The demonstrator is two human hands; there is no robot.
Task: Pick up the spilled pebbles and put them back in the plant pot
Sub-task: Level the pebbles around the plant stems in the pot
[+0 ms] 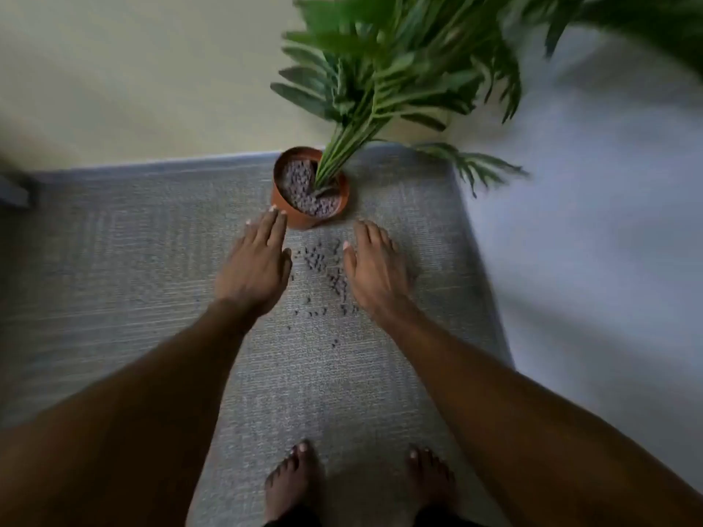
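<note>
Head cam looking down: small dark grey spilled pebbles point(323, 275) are scattered on the grey woven rug point(133, 260) just in front of the round terracotta plant pot point(289, 205), with the left hand point(255, 268) and right hand point(374, 270) either side, fingers straight, close together, holding nothing.

The plant point(399, 62) is smeared with blur, and its fronds run off the edge at 12 and 1 o'clock. Stems hide the pot point(283, 203) rim at its 2 o'clock. Whether the left hand point(255, 268) or right hand point(374, 271) touches the rug point(114, 260) cannot be told. The right hand covers some pebbles point(323, 268). A dark blurred shape point(15, 192) at 9 o'clock is cut off. The feet point(291, 477) are cropped at 6 o'clock.
</note>
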